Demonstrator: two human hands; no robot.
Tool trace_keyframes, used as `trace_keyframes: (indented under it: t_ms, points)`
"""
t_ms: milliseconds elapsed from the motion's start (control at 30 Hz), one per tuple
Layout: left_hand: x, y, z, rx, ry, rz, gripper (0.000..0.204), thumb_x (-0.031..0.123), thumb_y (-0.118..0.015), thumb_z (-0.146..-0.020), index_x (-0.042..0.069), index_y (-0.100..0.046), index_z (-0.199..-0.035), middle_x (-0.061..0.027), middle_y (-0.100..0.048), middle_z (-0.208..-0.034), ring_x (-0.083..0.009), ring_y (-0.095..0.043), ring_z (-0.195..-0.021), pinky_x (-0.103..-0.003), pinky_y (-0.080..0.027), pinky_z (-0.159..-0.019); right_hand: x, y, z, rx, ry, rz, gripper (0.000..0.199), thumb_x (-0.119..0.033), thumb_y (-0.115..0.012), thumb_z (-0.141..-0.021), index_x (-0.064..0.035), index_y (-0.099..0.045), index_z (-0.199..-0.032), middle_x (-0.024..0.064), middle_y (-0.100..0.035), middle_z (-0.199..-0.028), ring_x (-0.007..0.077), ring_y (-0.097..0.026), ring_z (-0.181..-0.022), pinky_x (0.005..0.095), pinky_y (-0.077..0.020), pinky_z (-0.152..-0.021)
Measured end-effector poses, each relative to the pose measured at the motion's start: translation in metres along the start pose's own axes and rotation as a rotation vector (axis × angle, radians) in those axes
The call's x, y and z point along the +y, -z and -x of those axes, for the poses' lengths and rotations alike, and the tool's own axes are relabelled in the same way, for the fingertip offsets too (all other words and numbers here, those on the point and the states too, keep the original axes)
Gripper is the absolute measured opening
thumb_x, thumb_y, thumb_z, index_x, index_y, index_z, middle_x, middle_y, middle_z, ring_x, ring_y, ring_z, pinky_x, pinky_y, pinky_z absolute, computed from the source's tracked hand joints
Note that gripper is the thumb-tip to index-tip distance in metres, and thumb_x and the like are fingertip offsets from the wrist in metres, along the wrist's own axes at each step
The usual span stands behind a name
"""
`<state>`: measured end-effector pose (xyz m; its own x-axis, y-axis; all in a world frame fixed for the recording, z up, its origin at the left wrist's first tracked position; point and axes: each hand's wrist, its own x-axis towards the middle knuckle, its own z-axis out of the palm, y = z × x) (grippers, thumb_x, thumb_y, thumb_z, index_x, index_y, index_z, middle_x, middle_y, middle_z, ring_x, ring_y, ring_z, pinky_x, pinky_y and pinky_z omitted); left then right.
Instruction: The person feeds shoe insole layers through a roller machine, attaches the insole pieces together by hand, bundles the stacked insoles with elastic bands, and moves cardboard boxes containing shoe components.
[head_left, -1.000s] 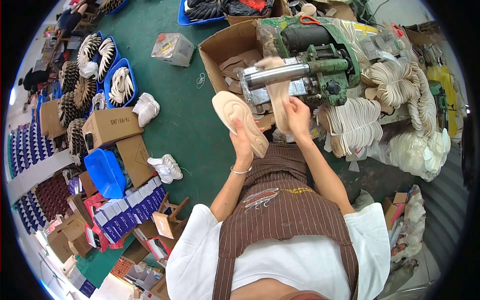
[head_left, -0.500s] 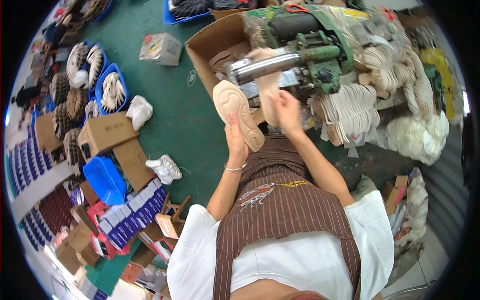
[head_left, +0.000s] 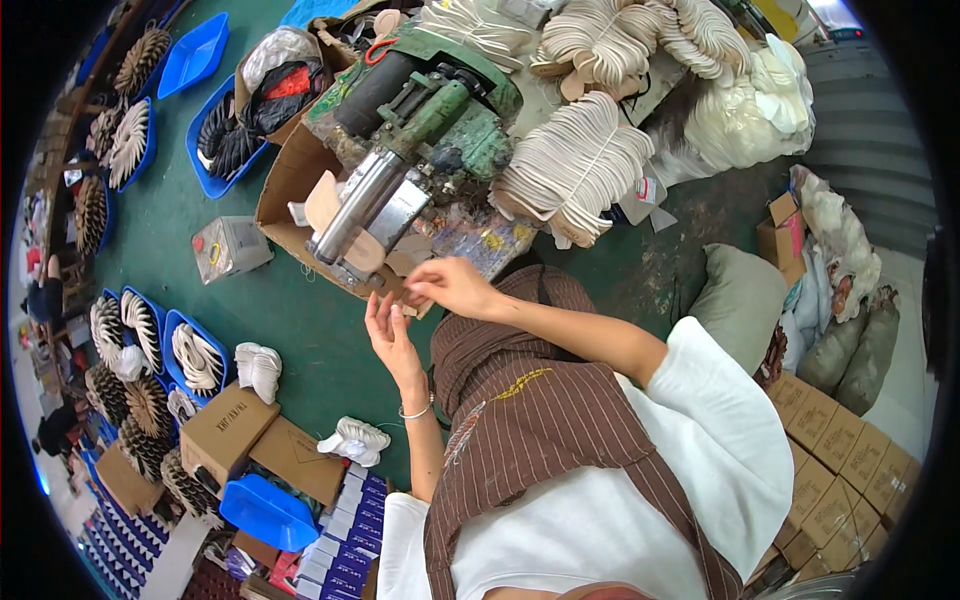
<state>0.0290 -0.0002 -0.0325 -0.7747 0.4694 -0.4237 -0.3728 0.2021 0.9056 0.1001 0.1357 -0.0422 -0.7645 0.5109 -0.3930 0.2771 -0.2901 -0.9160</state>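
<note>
My left hand (head_left: 388,338) is raised palm-up with its fingers apart and nothing in it, just below the green roller machine (head_left: 425,110). My right hand (head_left: 452,287) reaches in beside it, fingertips pinched on the edge of a beige insole (head_left: 408,258) that lies under the steel roller (head_left: 362,205). Another beige insole piece (head_left: 323,203) sticks up on the roller's far side. The machine sits in an open cardboard box (head_left: 285,195). I wear a brown striped apron (head_left: 540,420) and a bracelet on the left wrist.
Bundled insoles (head_left: 580,165) pile up right of the machine. Blue trays of insoles (head_left: 195,355) and cardboard boxes (head_left: 228,430) stand on the green floor at left, with a clear plastic box (head_left: 230,247). A grey sack (head_left: 735,295) and stacked cartons (head_left: 850,470) are at right.
The beige insole that my left hand held up before the roller has left it; that hand is now open. My right hand moved down to the roller's front. The view swung right.
</note>
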Motion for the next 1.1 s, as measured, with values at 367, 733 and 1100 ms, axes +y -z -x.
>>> trace_keyframes:
  t_ms: [367, 733, 1100]
  points:
    - [-0.080, -0.116, -0.027, -0.455, 0.142, -0.363, 0.043, 0.013, -0.057, -0.088, 0.001, -0.045, -0.127, -0.0132, -0.061, -0.111, -0.0176, -0.058, -0.097, -0.029, -0.046, -0.084, 0.065, 0.207, 0.008, 0.471, 0.005, 1.203, 0.089, -0.025, -0.078, -0.060, 0.0037, -0.031, -0.131, 0.0219, -0.052, -0.116, 0.0375, -0.047, -0.112, 0.0461, -0.0242, -0.106]
    - [-0.082, -0.321, -0.024, -0.541, 0.038, 0.039, 0.071, 0.023, -0.070, -0.080, 0.000, -0.032, -0.135, -0.0115, -0.046, -0.130, -0.0201, -0.045, -0.118, -0.030, -0.035, -0.099, -0.015, 0.349, 0.010, 0.083, 0.054, 0.168, 0.063, -0.020, -0.081, -0.055, 0.0036, -0.055, -0.107, 0.0141, -0.064, -0.101, 0.0231, -0.062, -0.091, 0.0335, -0.0481, -0.082]
    - [-0.118, -0.362, -0.036, -0.503, 0.023, 0.308, 0.099, 0.019, -0.082, -0.063, 0.006, -0.022, -0.141, -0.0089, -0.041, -0.133, -0.0203, -0.039, -0.121, -0.035, -0.033, -0.102, -0.005, 0.389, 0.005, 0.044, -0.095, -0.096, 0.060, -0.006, -0.075, -0.062, 0.0032, -0.052, -0.117, 0.0106, -0.060, -0.107, 0.0214, -0.058, -0.098, 0.0332, -0.0440, -0.089]
